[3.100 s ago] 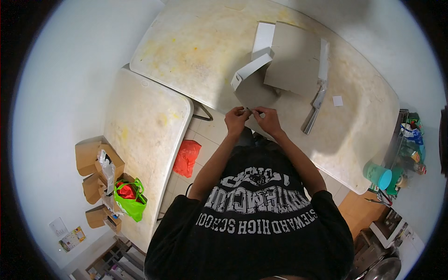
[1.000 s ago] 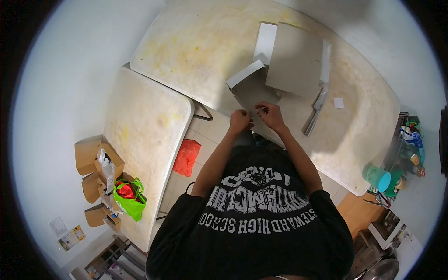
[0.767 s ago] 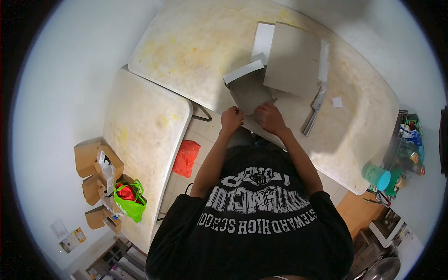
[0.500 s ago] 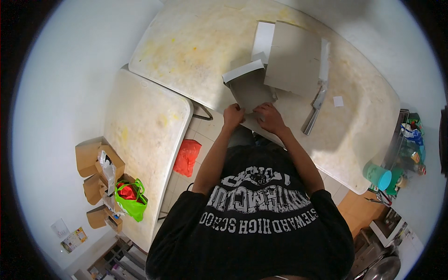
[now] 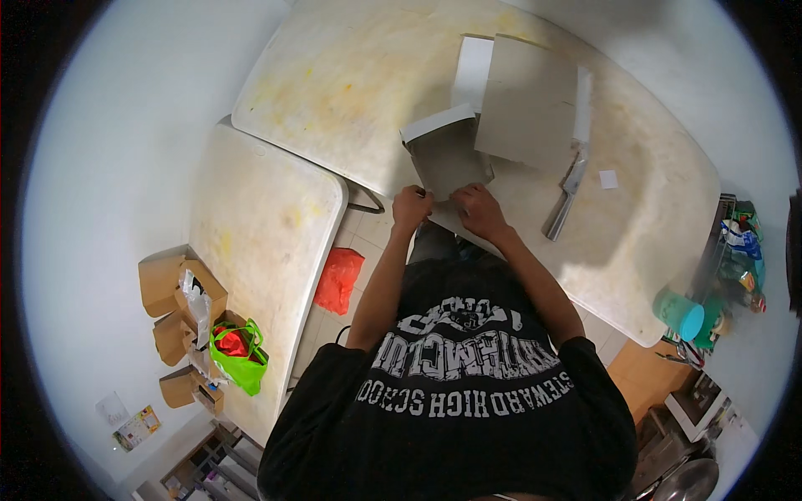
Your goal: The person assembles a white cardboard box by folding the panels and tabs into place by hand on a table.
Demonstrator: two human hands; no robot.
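Note:
A small grey cardboard box (image 5: 449,159), with a white flap folded over at its far end, lies partly formed on the table in front of me. My left hand (image 5: 413,205) is closed on the near left corner of this box, thumb and fingers pinched together. At the near right part of the same edge, my right hand (image 5: 478,207) grips the cardboard with bent fingers. Just beyond, flat grey cardboard sheets (image 5: 528,104) with white edges overlap the box's right side. To their right rests a long silver knife-like tool (image 5: 565,199), its exact kind unclear.
A white paper square (image 5: 608,179) lies on the large stained table (image 5: 326,92). Near its right end stands a teal cup (image 5: 678,314). A second table (image 5: 251,196) at left bears brown boxes (image 5: 160,284) and a green bag (image 5: 241,365). A red plastic bag (image 5: 339,280) shows between the tables.
My left hand has shifted slightly left and my right hand slightly closer in, both still at the box's near edge. The view has moved a little; the other things stay put.

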